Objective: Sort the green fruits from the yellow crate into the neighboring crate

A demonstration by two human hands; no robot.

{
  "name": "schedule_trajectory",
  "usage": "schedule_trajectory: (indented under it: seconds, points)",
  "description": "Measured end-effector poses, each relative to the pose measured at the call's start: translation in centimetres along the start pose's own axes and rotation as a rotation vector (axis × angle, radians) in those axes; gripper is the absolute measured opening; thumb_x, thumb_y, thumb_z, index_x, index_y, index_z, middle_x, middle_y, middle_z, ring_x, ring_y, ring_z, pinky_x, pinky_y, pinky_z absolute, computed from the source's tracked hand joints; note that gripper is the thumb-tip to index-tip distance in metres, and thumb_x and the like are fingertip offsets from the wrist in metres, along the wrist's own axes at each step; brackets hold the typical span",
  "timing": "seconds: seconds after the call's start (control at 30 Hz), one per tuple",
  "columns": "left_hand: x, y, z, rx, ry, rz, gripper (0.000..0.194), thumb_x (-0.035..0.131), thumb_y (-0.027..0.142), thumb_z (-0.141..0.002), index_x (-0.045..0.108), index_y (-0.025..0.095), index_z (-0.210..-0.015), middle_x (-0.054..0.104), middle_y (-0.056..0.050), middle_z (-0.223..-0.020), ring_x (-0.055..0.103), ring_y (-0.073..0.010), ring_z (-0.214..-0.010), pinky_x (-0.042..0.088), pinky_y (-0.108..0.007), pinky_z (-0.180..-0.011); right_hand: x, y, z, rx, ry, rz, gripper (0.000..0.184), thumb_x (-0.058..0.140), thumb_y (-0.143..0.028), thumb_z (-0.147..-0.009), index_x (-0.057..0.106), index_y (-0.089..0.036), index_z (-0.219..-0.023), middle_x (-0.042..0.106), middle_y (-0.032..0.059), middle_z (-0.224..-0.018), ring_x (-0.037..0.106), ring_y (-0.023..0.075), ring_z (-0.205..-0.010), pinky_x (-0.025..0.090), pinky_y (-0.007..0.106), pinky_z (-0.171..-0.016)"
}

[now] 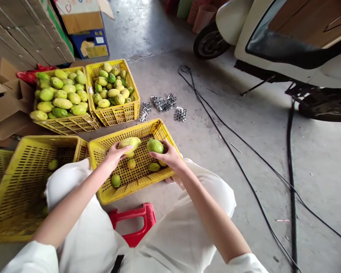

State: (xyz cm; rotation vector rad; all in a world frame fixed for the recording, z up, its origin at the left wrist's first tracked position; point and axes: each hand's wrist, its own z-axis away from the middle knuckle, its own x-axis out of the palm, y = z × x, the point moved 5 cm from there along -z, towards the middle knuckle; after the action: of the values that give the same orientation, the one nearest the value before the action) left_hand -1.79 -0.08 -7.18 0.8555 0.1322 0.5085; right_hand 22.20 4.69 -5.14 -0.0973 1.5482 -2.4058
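Note:
My left hand [113, 154] is closed around a long yellow-green lemon [130, 143], its tip pointing right. A rounder green lemon [155, 146] is in the grip of my right hand [171, 154]. Both hands hold the fruit over a yellow perforated plastic crate [108, 196] between my knees. On the bottom of that crate lie several more lemons, among them a small yellow one [131, 163] and a dark green one [115, 181]. My forearms and hands partly cover the crate's interior.
Two yellow crates heaped with lemons [63, 103] [114, 93] stand ahead on the left. Another crate [14, 189], holding a few lemons, is beside my left knee. Silvery wrappers [165, 103], black cables [233, 151], a red stool [150, 216] and a parked scooter [244, 38] are around me.

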Motion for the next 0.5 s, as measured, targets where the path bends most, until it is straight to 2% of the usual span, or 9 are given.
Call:
schedule_trajectory:
  seconds: [0.1, 0.2, 0.27, 0.37, 0.5]
  points:
    - [-0.4, 0.7, -0.1, 0.113, 0.064, -0.048, 0.077, 0.105, 0.021, -0.039, 0.061, 0.021, -0.101, 0.073, -0.004, -0.101, 0.071, -0.0199, -0.089, 0.059, -0.034, -0.082, -0.3, 0.1, -0.2, 0.014, 0.045, -0.063, 0.084, 0.102, -0.056, -0.044, 0.059, -0.026, -0.109, 0.071, 0.0050, -0.108, 0.070, 0.0254, -0.101, 0.060, 0.041, -0.094]
    - [-0.2, 1.4, -0.2, 0.251, 0.001, -0.123, 0.079, 0.105, 0.026, -0.037, 0.062, 0.021, -0.103, 0.072, -0.004, -0.103, 0.071, -0.0243, -0.099, 0.059, -0.039, -0.095, -0.2, 0.0, -0.3, 0.011, 0.055, -0.122, 0.087, 0.105, -0.052, -0.037, 0.058, -0.026, -0.105, 0.068, 0.0037, -0.105, 0.070, 0.0238, -0.096, 0.062, 0.039, -0.087]
    - [0.1, 1.7, -0.3, 0.323, -0.054, -0.130, 0.079, 0.104, 0.030, -0.037, 0.063, 0.022, -0.105, 0.073, -0.005, -0.107, 0.071, -0.0262, -0.106, 0.058, -0.040, -0.100, 0.2, -0.3, -0.3, 0.002, 0.025, -0.177, 0.087, 0.106, -0.048, -0.036, 0.059, -0.025, -0.105, 0.068, 0.0027, -0.105, 0.071, 0.0232, -0.096, 0.062, 0.038, -0.089]
    - [0.1, 1.7, -0.3, 0.351, -0.065, -0.052, 0.081, 0.103, 0.027, -0.034, 0.063, 0.022, -0.105, 0.073, -0.003, -0.107, 0.071, -0.0246, -0.107, 0.058, -0.038, -0.100, 0.7, -1.1, -0.3, -0.032, -0.020, -0.284, 0.081, 0.104, -0.046, -0.041, 0.060, -0.027, -0.107, 0.069, 0.0015, -0.107, 0.071, 0.0227, -0.099, 0.061, 0.038, -0.096]
    - [0.5, 1.7, 0.4, 0.239, -0.130, 0.067, 0.074, 0.101, 0.027, -0.039, 0.064, 0.021, -0.102, 0.075, -0.003, -0.101, 0.072, -0.0213, -0.094, 0.062, -0.034, -0.085, 1.2, -1.7, -0.3, -0.062, -0.070, -0.336, 0.074, 0.100, -0.045, -0.050, 0.061, -0.030, -0.111, 0.072, 0.0001, -0.105, 0.072, 0.0234, -0.100, 0.060, 0.038, -0.097]
